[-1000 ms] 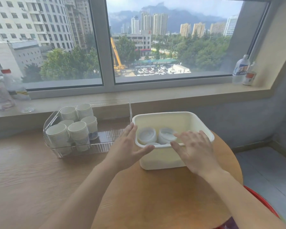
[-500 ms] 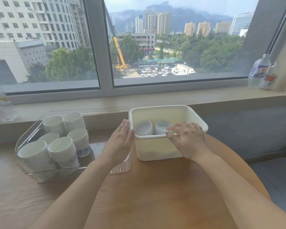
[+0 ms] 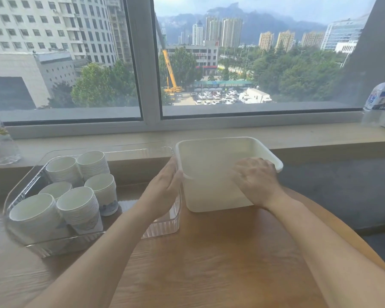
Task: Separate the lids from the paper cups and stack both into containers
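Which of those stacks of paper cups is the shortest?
The middle stack in the clear tray. Its rim sits plainly lower than the five stacks around it, between the two at the back and the two at the front.

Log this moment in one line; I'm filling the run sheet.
left hand: flat against cream plastic tub | right hand: on its near rim | stacked white paper cups: in clear plastic bin
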Demonstrator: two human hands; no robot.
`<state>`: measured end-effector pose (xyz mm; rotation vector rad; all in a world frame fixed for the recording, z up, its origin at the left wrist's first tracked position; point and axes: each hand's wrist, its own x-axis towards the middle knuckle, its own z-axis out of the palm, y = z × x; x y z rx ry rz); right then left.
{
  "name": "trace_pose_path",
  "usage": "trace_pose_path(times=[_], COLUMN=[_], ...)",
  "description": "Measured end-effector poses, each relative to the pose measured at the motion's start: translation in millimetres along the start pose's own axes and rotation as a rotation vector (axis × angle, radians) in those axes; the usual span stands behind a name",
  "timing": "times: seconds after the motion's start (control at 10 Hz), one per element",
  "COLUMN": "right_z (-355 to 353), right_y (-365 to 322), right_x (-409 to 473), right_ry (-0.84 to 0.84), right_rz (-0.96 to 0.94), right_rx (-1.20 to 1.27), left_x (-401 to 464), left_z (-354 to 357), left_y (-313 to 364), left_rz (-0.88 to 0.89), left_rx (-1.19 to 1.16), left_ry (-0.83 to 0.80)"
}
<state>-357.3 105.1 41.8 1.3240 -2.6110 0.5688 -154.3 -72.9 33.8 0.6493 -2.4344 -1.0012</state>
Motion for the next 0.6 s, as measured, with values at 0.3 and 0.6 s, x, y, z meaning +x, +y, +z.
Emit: trace_pose_path(times=[0.3,0.6], right_z=[-4,-39], right_y=[-2,-53], right_x=[-3,-50], right_ry=[-0.012,-0.028], right_rz=[0.006,-0.046], right_rx=[-0.032,-0.130], left_x=[-7,-62], left_z=[-3,-65], left_y=[4,22], left_rz=[0.058,0.200], left_rx=[0.043,0.446], left_ry=[0.013,0.129])
